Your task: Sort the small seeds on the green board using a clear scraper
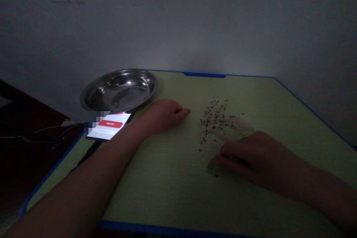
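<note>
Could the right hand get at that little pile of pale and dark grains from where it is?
Probably yes: the right hand is close to the pile on the green table, with nothing visible between them. The left hand is off to the pile's left, clear of it.

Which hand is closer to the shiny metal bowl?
Left. The left hand is just off the metal bowl's near right side; the right hand is farther right and nearer the person, beside the scattered grains.
</note>
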`<state>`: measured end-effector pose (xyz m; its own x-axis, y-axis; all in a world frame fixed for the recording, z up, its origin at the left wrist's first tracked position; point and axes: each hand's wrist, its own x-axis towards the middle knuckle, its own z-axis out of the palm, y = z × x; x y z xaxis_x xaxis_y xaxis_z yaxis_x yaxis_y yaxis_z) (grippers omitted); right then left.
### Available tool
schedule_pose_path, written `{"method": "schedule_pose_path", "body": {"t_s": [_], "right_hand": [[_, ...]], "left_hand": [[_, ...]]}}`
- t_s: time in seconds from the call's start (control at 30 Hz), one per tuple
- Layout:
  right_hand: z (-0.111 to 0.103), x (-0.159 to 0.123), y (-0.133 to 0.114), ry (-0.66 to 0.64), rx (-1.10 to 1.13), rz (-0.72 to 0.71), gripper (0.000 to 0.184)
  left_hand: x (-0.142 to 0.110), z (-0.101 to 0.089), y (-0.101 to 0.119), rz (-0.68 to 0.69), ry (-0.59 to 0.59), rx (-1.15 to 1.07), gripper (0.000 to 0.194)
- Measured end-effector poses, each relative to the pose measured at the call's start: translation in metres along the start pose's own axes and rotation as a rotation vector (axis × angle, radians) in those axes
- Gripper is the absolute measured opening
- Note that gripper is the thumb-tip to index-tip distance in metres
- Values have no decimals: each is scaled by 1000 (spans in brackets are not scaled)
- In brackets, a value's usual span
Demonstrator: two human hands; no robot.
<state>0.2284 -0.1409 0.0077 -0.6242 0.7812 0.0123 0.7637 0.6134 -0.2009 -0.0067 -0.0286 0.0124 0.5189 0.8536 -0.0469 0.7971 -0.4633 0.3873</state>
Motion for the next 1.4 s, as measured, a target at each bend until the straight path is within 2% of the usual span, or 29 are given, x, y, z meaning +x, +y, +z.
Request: {"method": "schedule_pose_path", "body": {"t_s": [0.3,0.4,0.53,0.7,0.83,1.17,1.4], "right_hand": [[-6,-10,-34,-107,273,-82,18],[-9,-12,-40,-127,289,-115,19],[-10,-15,-43,-86,263,-152,24],[-8,-17,-28,-108,318,-76,29],[-5,-11,-9,-39,274,53,34],[-10,3,27,84,113,263,35],[-11,10,28,132,56,327,32]], "left_hand": [[0,0,1,-9,9,-10,48],[0,0,1,-6,1,-11,48],[0,0,2,-24,-1,-19,48],[0,-1,2,-31,-9,-1,49],[0,-1,0,-32,-16,12,50],[0,-2,0,-21,-19,4,50],[1,-2,0,-14,-18,-6,50]]}}
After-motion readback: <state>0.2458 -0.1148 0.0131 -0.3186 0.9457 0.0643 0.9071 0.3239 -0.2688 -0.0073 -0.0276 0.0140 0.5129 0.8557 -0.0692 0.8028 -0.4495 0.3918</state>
